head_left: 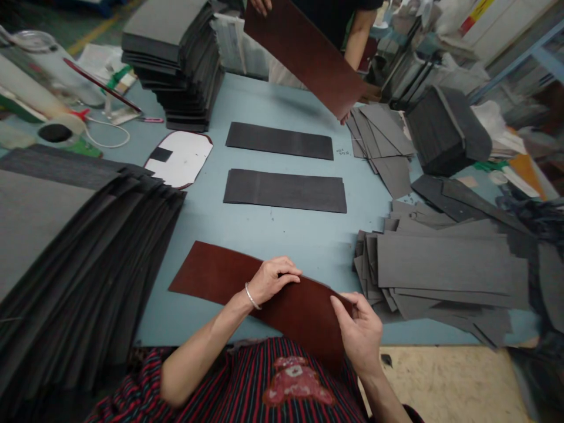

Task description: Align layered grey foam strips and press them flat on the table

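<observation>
A long reddish-brown leather panel [304, 311] lies partly on the blue table, its near right part bent down over the front edge against my shirt. My left hand [273, 279] pinches its far edge near the middle, thumb and fingers together. At the far right corner, my right hand [359, 329] grips the panel between thumb and fingers. Past it on the table lie two dark grey rectangular pieces, a nearer piece [285, 191] and a farther piece [279, 141], roughly parallel to each other.
Across the table [211, 226] a co-worker holds another brown panel [304, 56] tilted. Tall dark sheet stacks stand at near left [88, 258] and far left [176, 64]. Grey pieces [443, 261] pile up at right. A white rounded template [183, 157] lies left of centre.
</observation>
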Available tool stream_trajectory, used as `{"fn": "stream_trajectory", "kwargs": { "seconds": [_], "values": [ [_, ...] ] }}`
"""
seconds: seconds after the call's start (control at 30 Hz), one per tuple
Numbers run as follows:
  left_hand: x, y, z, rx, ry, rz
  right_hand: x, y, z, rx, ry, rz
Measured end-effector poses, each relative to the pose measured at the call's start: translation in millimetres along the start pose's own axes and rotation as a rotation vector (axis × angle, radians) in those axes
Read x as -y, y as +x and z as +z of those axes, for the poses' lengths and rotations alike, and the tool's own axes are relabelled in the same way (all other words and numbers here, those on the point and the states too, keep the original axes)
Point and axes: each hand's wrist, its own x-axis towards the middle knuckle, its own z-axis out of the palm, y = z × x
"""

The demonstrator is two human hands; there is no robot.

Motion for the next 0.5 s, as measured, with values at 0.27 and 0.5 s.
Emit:
{"fn": "stream_trajectory", "kwargs": {
  "seconds": [0.27, 0.5],
  "values": [
    [9.1, -5.9, 7.0, 0.045, -0.008, -0.014, -4.4, -3.8, 2.5, -0.056, 0.129, 0.127],
    [6.7, -6.5, 8.7, 0.096, 0.028, -0.035, -3.7, -1.1, 3.2, -0.046, 0.159, 0.238]
  ]
}}
